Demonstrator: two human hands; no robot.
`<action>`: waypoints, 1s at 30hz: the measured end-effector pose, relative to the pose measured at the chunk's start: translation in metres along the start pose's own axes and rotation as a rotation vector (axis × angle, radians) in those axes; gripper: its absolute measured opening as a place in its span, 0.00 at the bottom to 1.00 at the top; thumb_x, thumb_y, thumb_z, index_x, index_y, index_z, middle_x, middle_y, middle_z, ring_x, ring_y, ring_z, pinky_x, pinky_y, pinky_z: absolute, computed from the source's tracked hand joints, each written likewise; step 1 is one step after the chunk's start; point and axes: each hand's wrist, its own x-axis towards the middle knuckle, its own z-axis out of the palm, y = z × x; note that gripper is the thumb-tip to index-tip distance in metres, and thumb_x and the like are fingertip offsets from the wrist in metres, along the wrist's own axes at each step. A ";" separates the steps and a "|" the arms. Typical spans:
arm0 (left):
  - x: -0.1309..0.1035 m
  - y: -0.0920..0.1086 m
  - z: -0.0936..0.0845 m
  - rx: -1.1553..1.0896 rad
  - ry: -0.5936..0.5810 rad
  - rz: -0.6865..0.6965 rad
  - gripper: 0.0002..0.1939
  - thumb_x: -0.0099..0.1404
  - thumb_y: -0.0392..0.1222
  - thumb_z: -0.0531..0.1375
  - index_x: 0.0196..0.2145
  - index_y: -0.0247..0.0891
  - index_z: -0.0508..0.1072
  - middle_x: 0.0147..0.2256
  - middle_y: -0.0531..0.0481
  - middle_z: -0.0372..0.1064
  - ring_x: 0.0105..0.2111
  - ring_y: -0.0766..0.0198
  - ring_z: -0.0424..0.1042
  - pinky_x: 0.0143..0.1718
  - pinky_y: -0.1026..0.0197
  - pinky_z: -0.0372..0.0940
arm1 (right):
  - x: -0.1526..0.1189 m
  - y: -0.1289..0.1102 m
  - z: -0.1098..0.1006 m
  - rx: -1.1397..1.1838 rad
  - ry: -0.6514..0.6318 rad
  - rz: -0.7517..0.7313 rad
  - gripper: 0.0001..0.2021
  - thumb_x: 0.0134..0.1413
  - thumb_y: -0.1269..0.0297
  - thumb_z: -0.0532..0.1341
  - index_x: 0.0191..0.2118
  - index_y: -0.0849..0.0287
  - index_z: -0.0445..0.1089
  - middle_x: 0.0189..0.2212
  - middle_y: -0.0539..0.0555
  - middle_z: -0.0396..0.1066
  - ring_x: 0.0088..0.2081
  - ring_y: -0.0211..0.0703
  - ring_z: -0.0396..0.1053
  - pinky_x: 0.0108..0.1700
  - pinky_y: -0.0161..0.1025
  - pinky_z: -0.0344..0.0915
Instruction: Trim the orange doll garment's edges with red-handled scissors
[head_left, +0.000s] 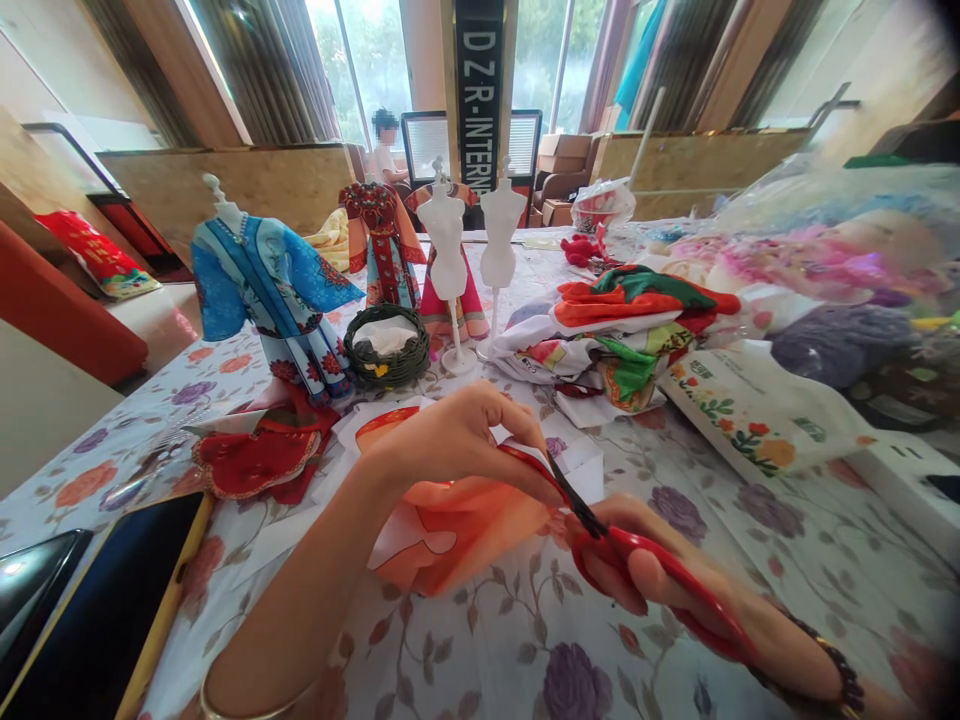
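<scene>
The left hand (454, 438) arches rightward, wrist bent, fingers pinching orange cloth (484, 530). The right hand (664, 540) curls its fingers round red scissors (621, 546).

On the table (435, 660), a basket (412, 371), with some white-goods stuffing (386, 335) in it. Just left of the basket, a dressed form (247, 275); behind the basket, a second dressed form (375, 230); just right of the basket, two bare mannequins (444, 245). Farther right of the basket, a fabric heap (622, 330), then a packet (757, 410). Before the basket and to its left, a garment piece (259, 455); nearer still on that side, two phones (112, 610). Before the basket, a cloth piece (465, 540), and over it the left hand (469, 430); before the basket and to its right, scissors (705, 600) in the right hand (637, 545). Far behind the basket, a pillar (478, 90).
</scene>
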 end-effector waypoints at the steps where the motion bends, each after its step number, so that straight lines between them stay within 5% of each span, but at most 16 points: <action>1: 0.000 0.000 0.000 0.007 0.000 -0.008 0.13 0.51 0.47 0.69 0.27 0.33 0.79 0.27 0.50 0.71 0.31 0.65 0.67 0.33 0.63 0.61 | 0.000 0.002 0.000 0.025 0.015 0.003 0.31 0.45 0.29 0.53 0.21 0.56 0.52 0.16 0.44 0.47 0.20 0.34 0.45 0.21 0.34 0.45; 8: -0.001 0.002 -0.002 0.033 -0.020 -0.016 0.13 0.53 0.47 0.67 0.28 0.33 0.79 0.26 0.51 0.71 0.29 0.67 0.65 0.32 0.64 0.59 | 0.003 0.019 -0.011 -0.015 -0.037 -0.127 0.29 0.52 0.34 0.52 0.22 0.58 0.57 0.17 0.45 0.54 0.21 0.34 0.50 0.24 0.35 0.48; 14: -0.002 0.004 -0.003 0.043 -0.036 -0.019 0.13 0.53 0.47 0.67 0.28 0.33 0.79 0.26 0.51 0.71 0.30 0.66 0.66 0.32 0.63 0.58 | -0.005 -0.007 -0.003 -0.070 0.019 -0.085 0.27 0.56 0.37 0.50 0.23 0.57 0.54 0.22 0.48 0.54 0.25 0.38 0.51 0.31 0.39 0.51; 19: -0.002 0.002 -0.002 0.043 -0.056 -0.016 0.13 0.53 0.48 0.67 0.28 0.32 0.79 0.25 0.51 0.71 0.30 0.66 0.65 0.32 0.63 0.58 | -0.006 -0.016 -0.001 -0.062 0.048 0.002 0.29 0.51 0.33 0.52 0.23 0.58 0.55 0.21 0.48 0.54 0.24 0.38 0.52 0.30 0.39 0.50; 30: -0.002 0.007 -0.002 0.039 -0.071 0.003 0.13 0.54 0.47 0.67 0.27 0.32 0.78 0.25 0.52 0.69 0.29 0.68 0.62 0.31 0.64 0.57 | -0.005 0.000 -0.006 0.016 0.021 -0.047 0.29 0.48 0.32 0.55 0.24 0.58 0.57 0.19 0.46 0.55 0.22 0.35 0.52 0.28 0.37 0.50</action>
